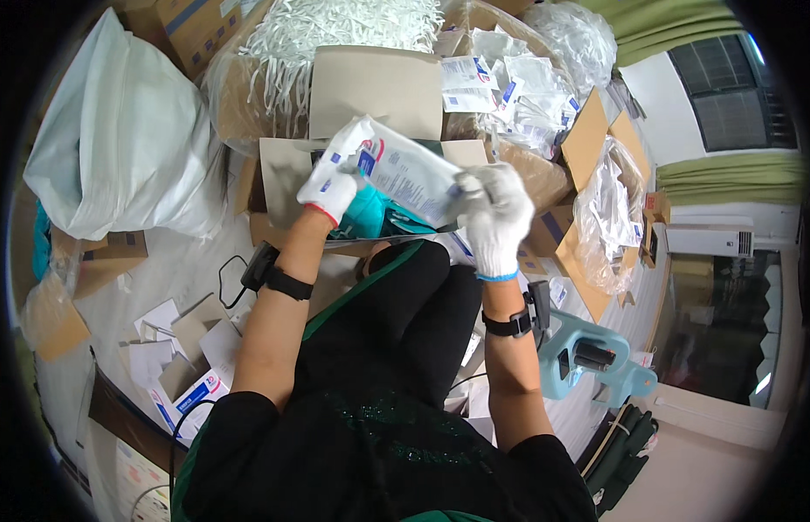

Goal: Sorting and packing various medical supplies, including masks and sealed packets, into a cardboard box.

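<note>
A white plastic packet [409,170] with blue and red print is stretched at a slant between my gloved hands. My left hand [329,190], in a white knit glove with a red cuff, is closed on its left end. At the other end is my right hand [495,213], in a white glove with a blue cuff, its fingers curled on the packet's edge and slightly blurred. Beneath them stands a cardboard box [377,91] with its flaps up. Teal items [363,213] lie inside it, partly hidden by the packet and my left hand.
Behind the box is a heap of white shredded strips [335,43]. A large white sack [118,139] stands left. Bagged cartons of white packets [518,83] are at the back right. A light blue plastic object [588,352] sits right; small opened boxes [183,357] lie left.
</note>
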A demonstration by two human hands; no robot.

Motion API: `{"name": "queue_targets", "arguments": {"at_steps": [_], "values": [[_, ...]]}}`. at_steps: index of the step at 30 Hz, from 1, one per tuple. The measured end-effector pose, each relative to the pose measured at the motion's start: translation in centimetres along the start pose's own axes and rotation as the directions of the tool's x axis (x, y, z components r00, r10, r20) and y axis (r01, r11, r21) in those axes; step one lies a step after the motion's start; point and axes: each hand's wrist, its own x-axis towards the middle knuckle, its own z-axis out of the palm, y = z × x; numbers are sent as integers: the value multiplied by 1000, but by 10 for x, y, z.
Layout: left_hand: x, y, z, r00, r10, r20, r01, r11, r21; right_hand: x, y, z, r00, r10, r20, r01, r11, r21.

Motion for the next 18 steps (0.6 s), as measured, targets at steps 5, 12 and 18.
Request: {"name": "queue_targets", "arguments": {"at_steps": [5,12,18], "values": [[-6,-27,12,1000,5,0,-5,998,-57,15,24,2,985,-76,153,141,865,-482],[-16,-36,23,986,-37,-165,49,996,70,15,33,-19,996,-20,88,51,926,-373],[-18,-49,28,989,-38,-142,49,996,73,18,46,-34,986,38,164,29,921,-390]]}}
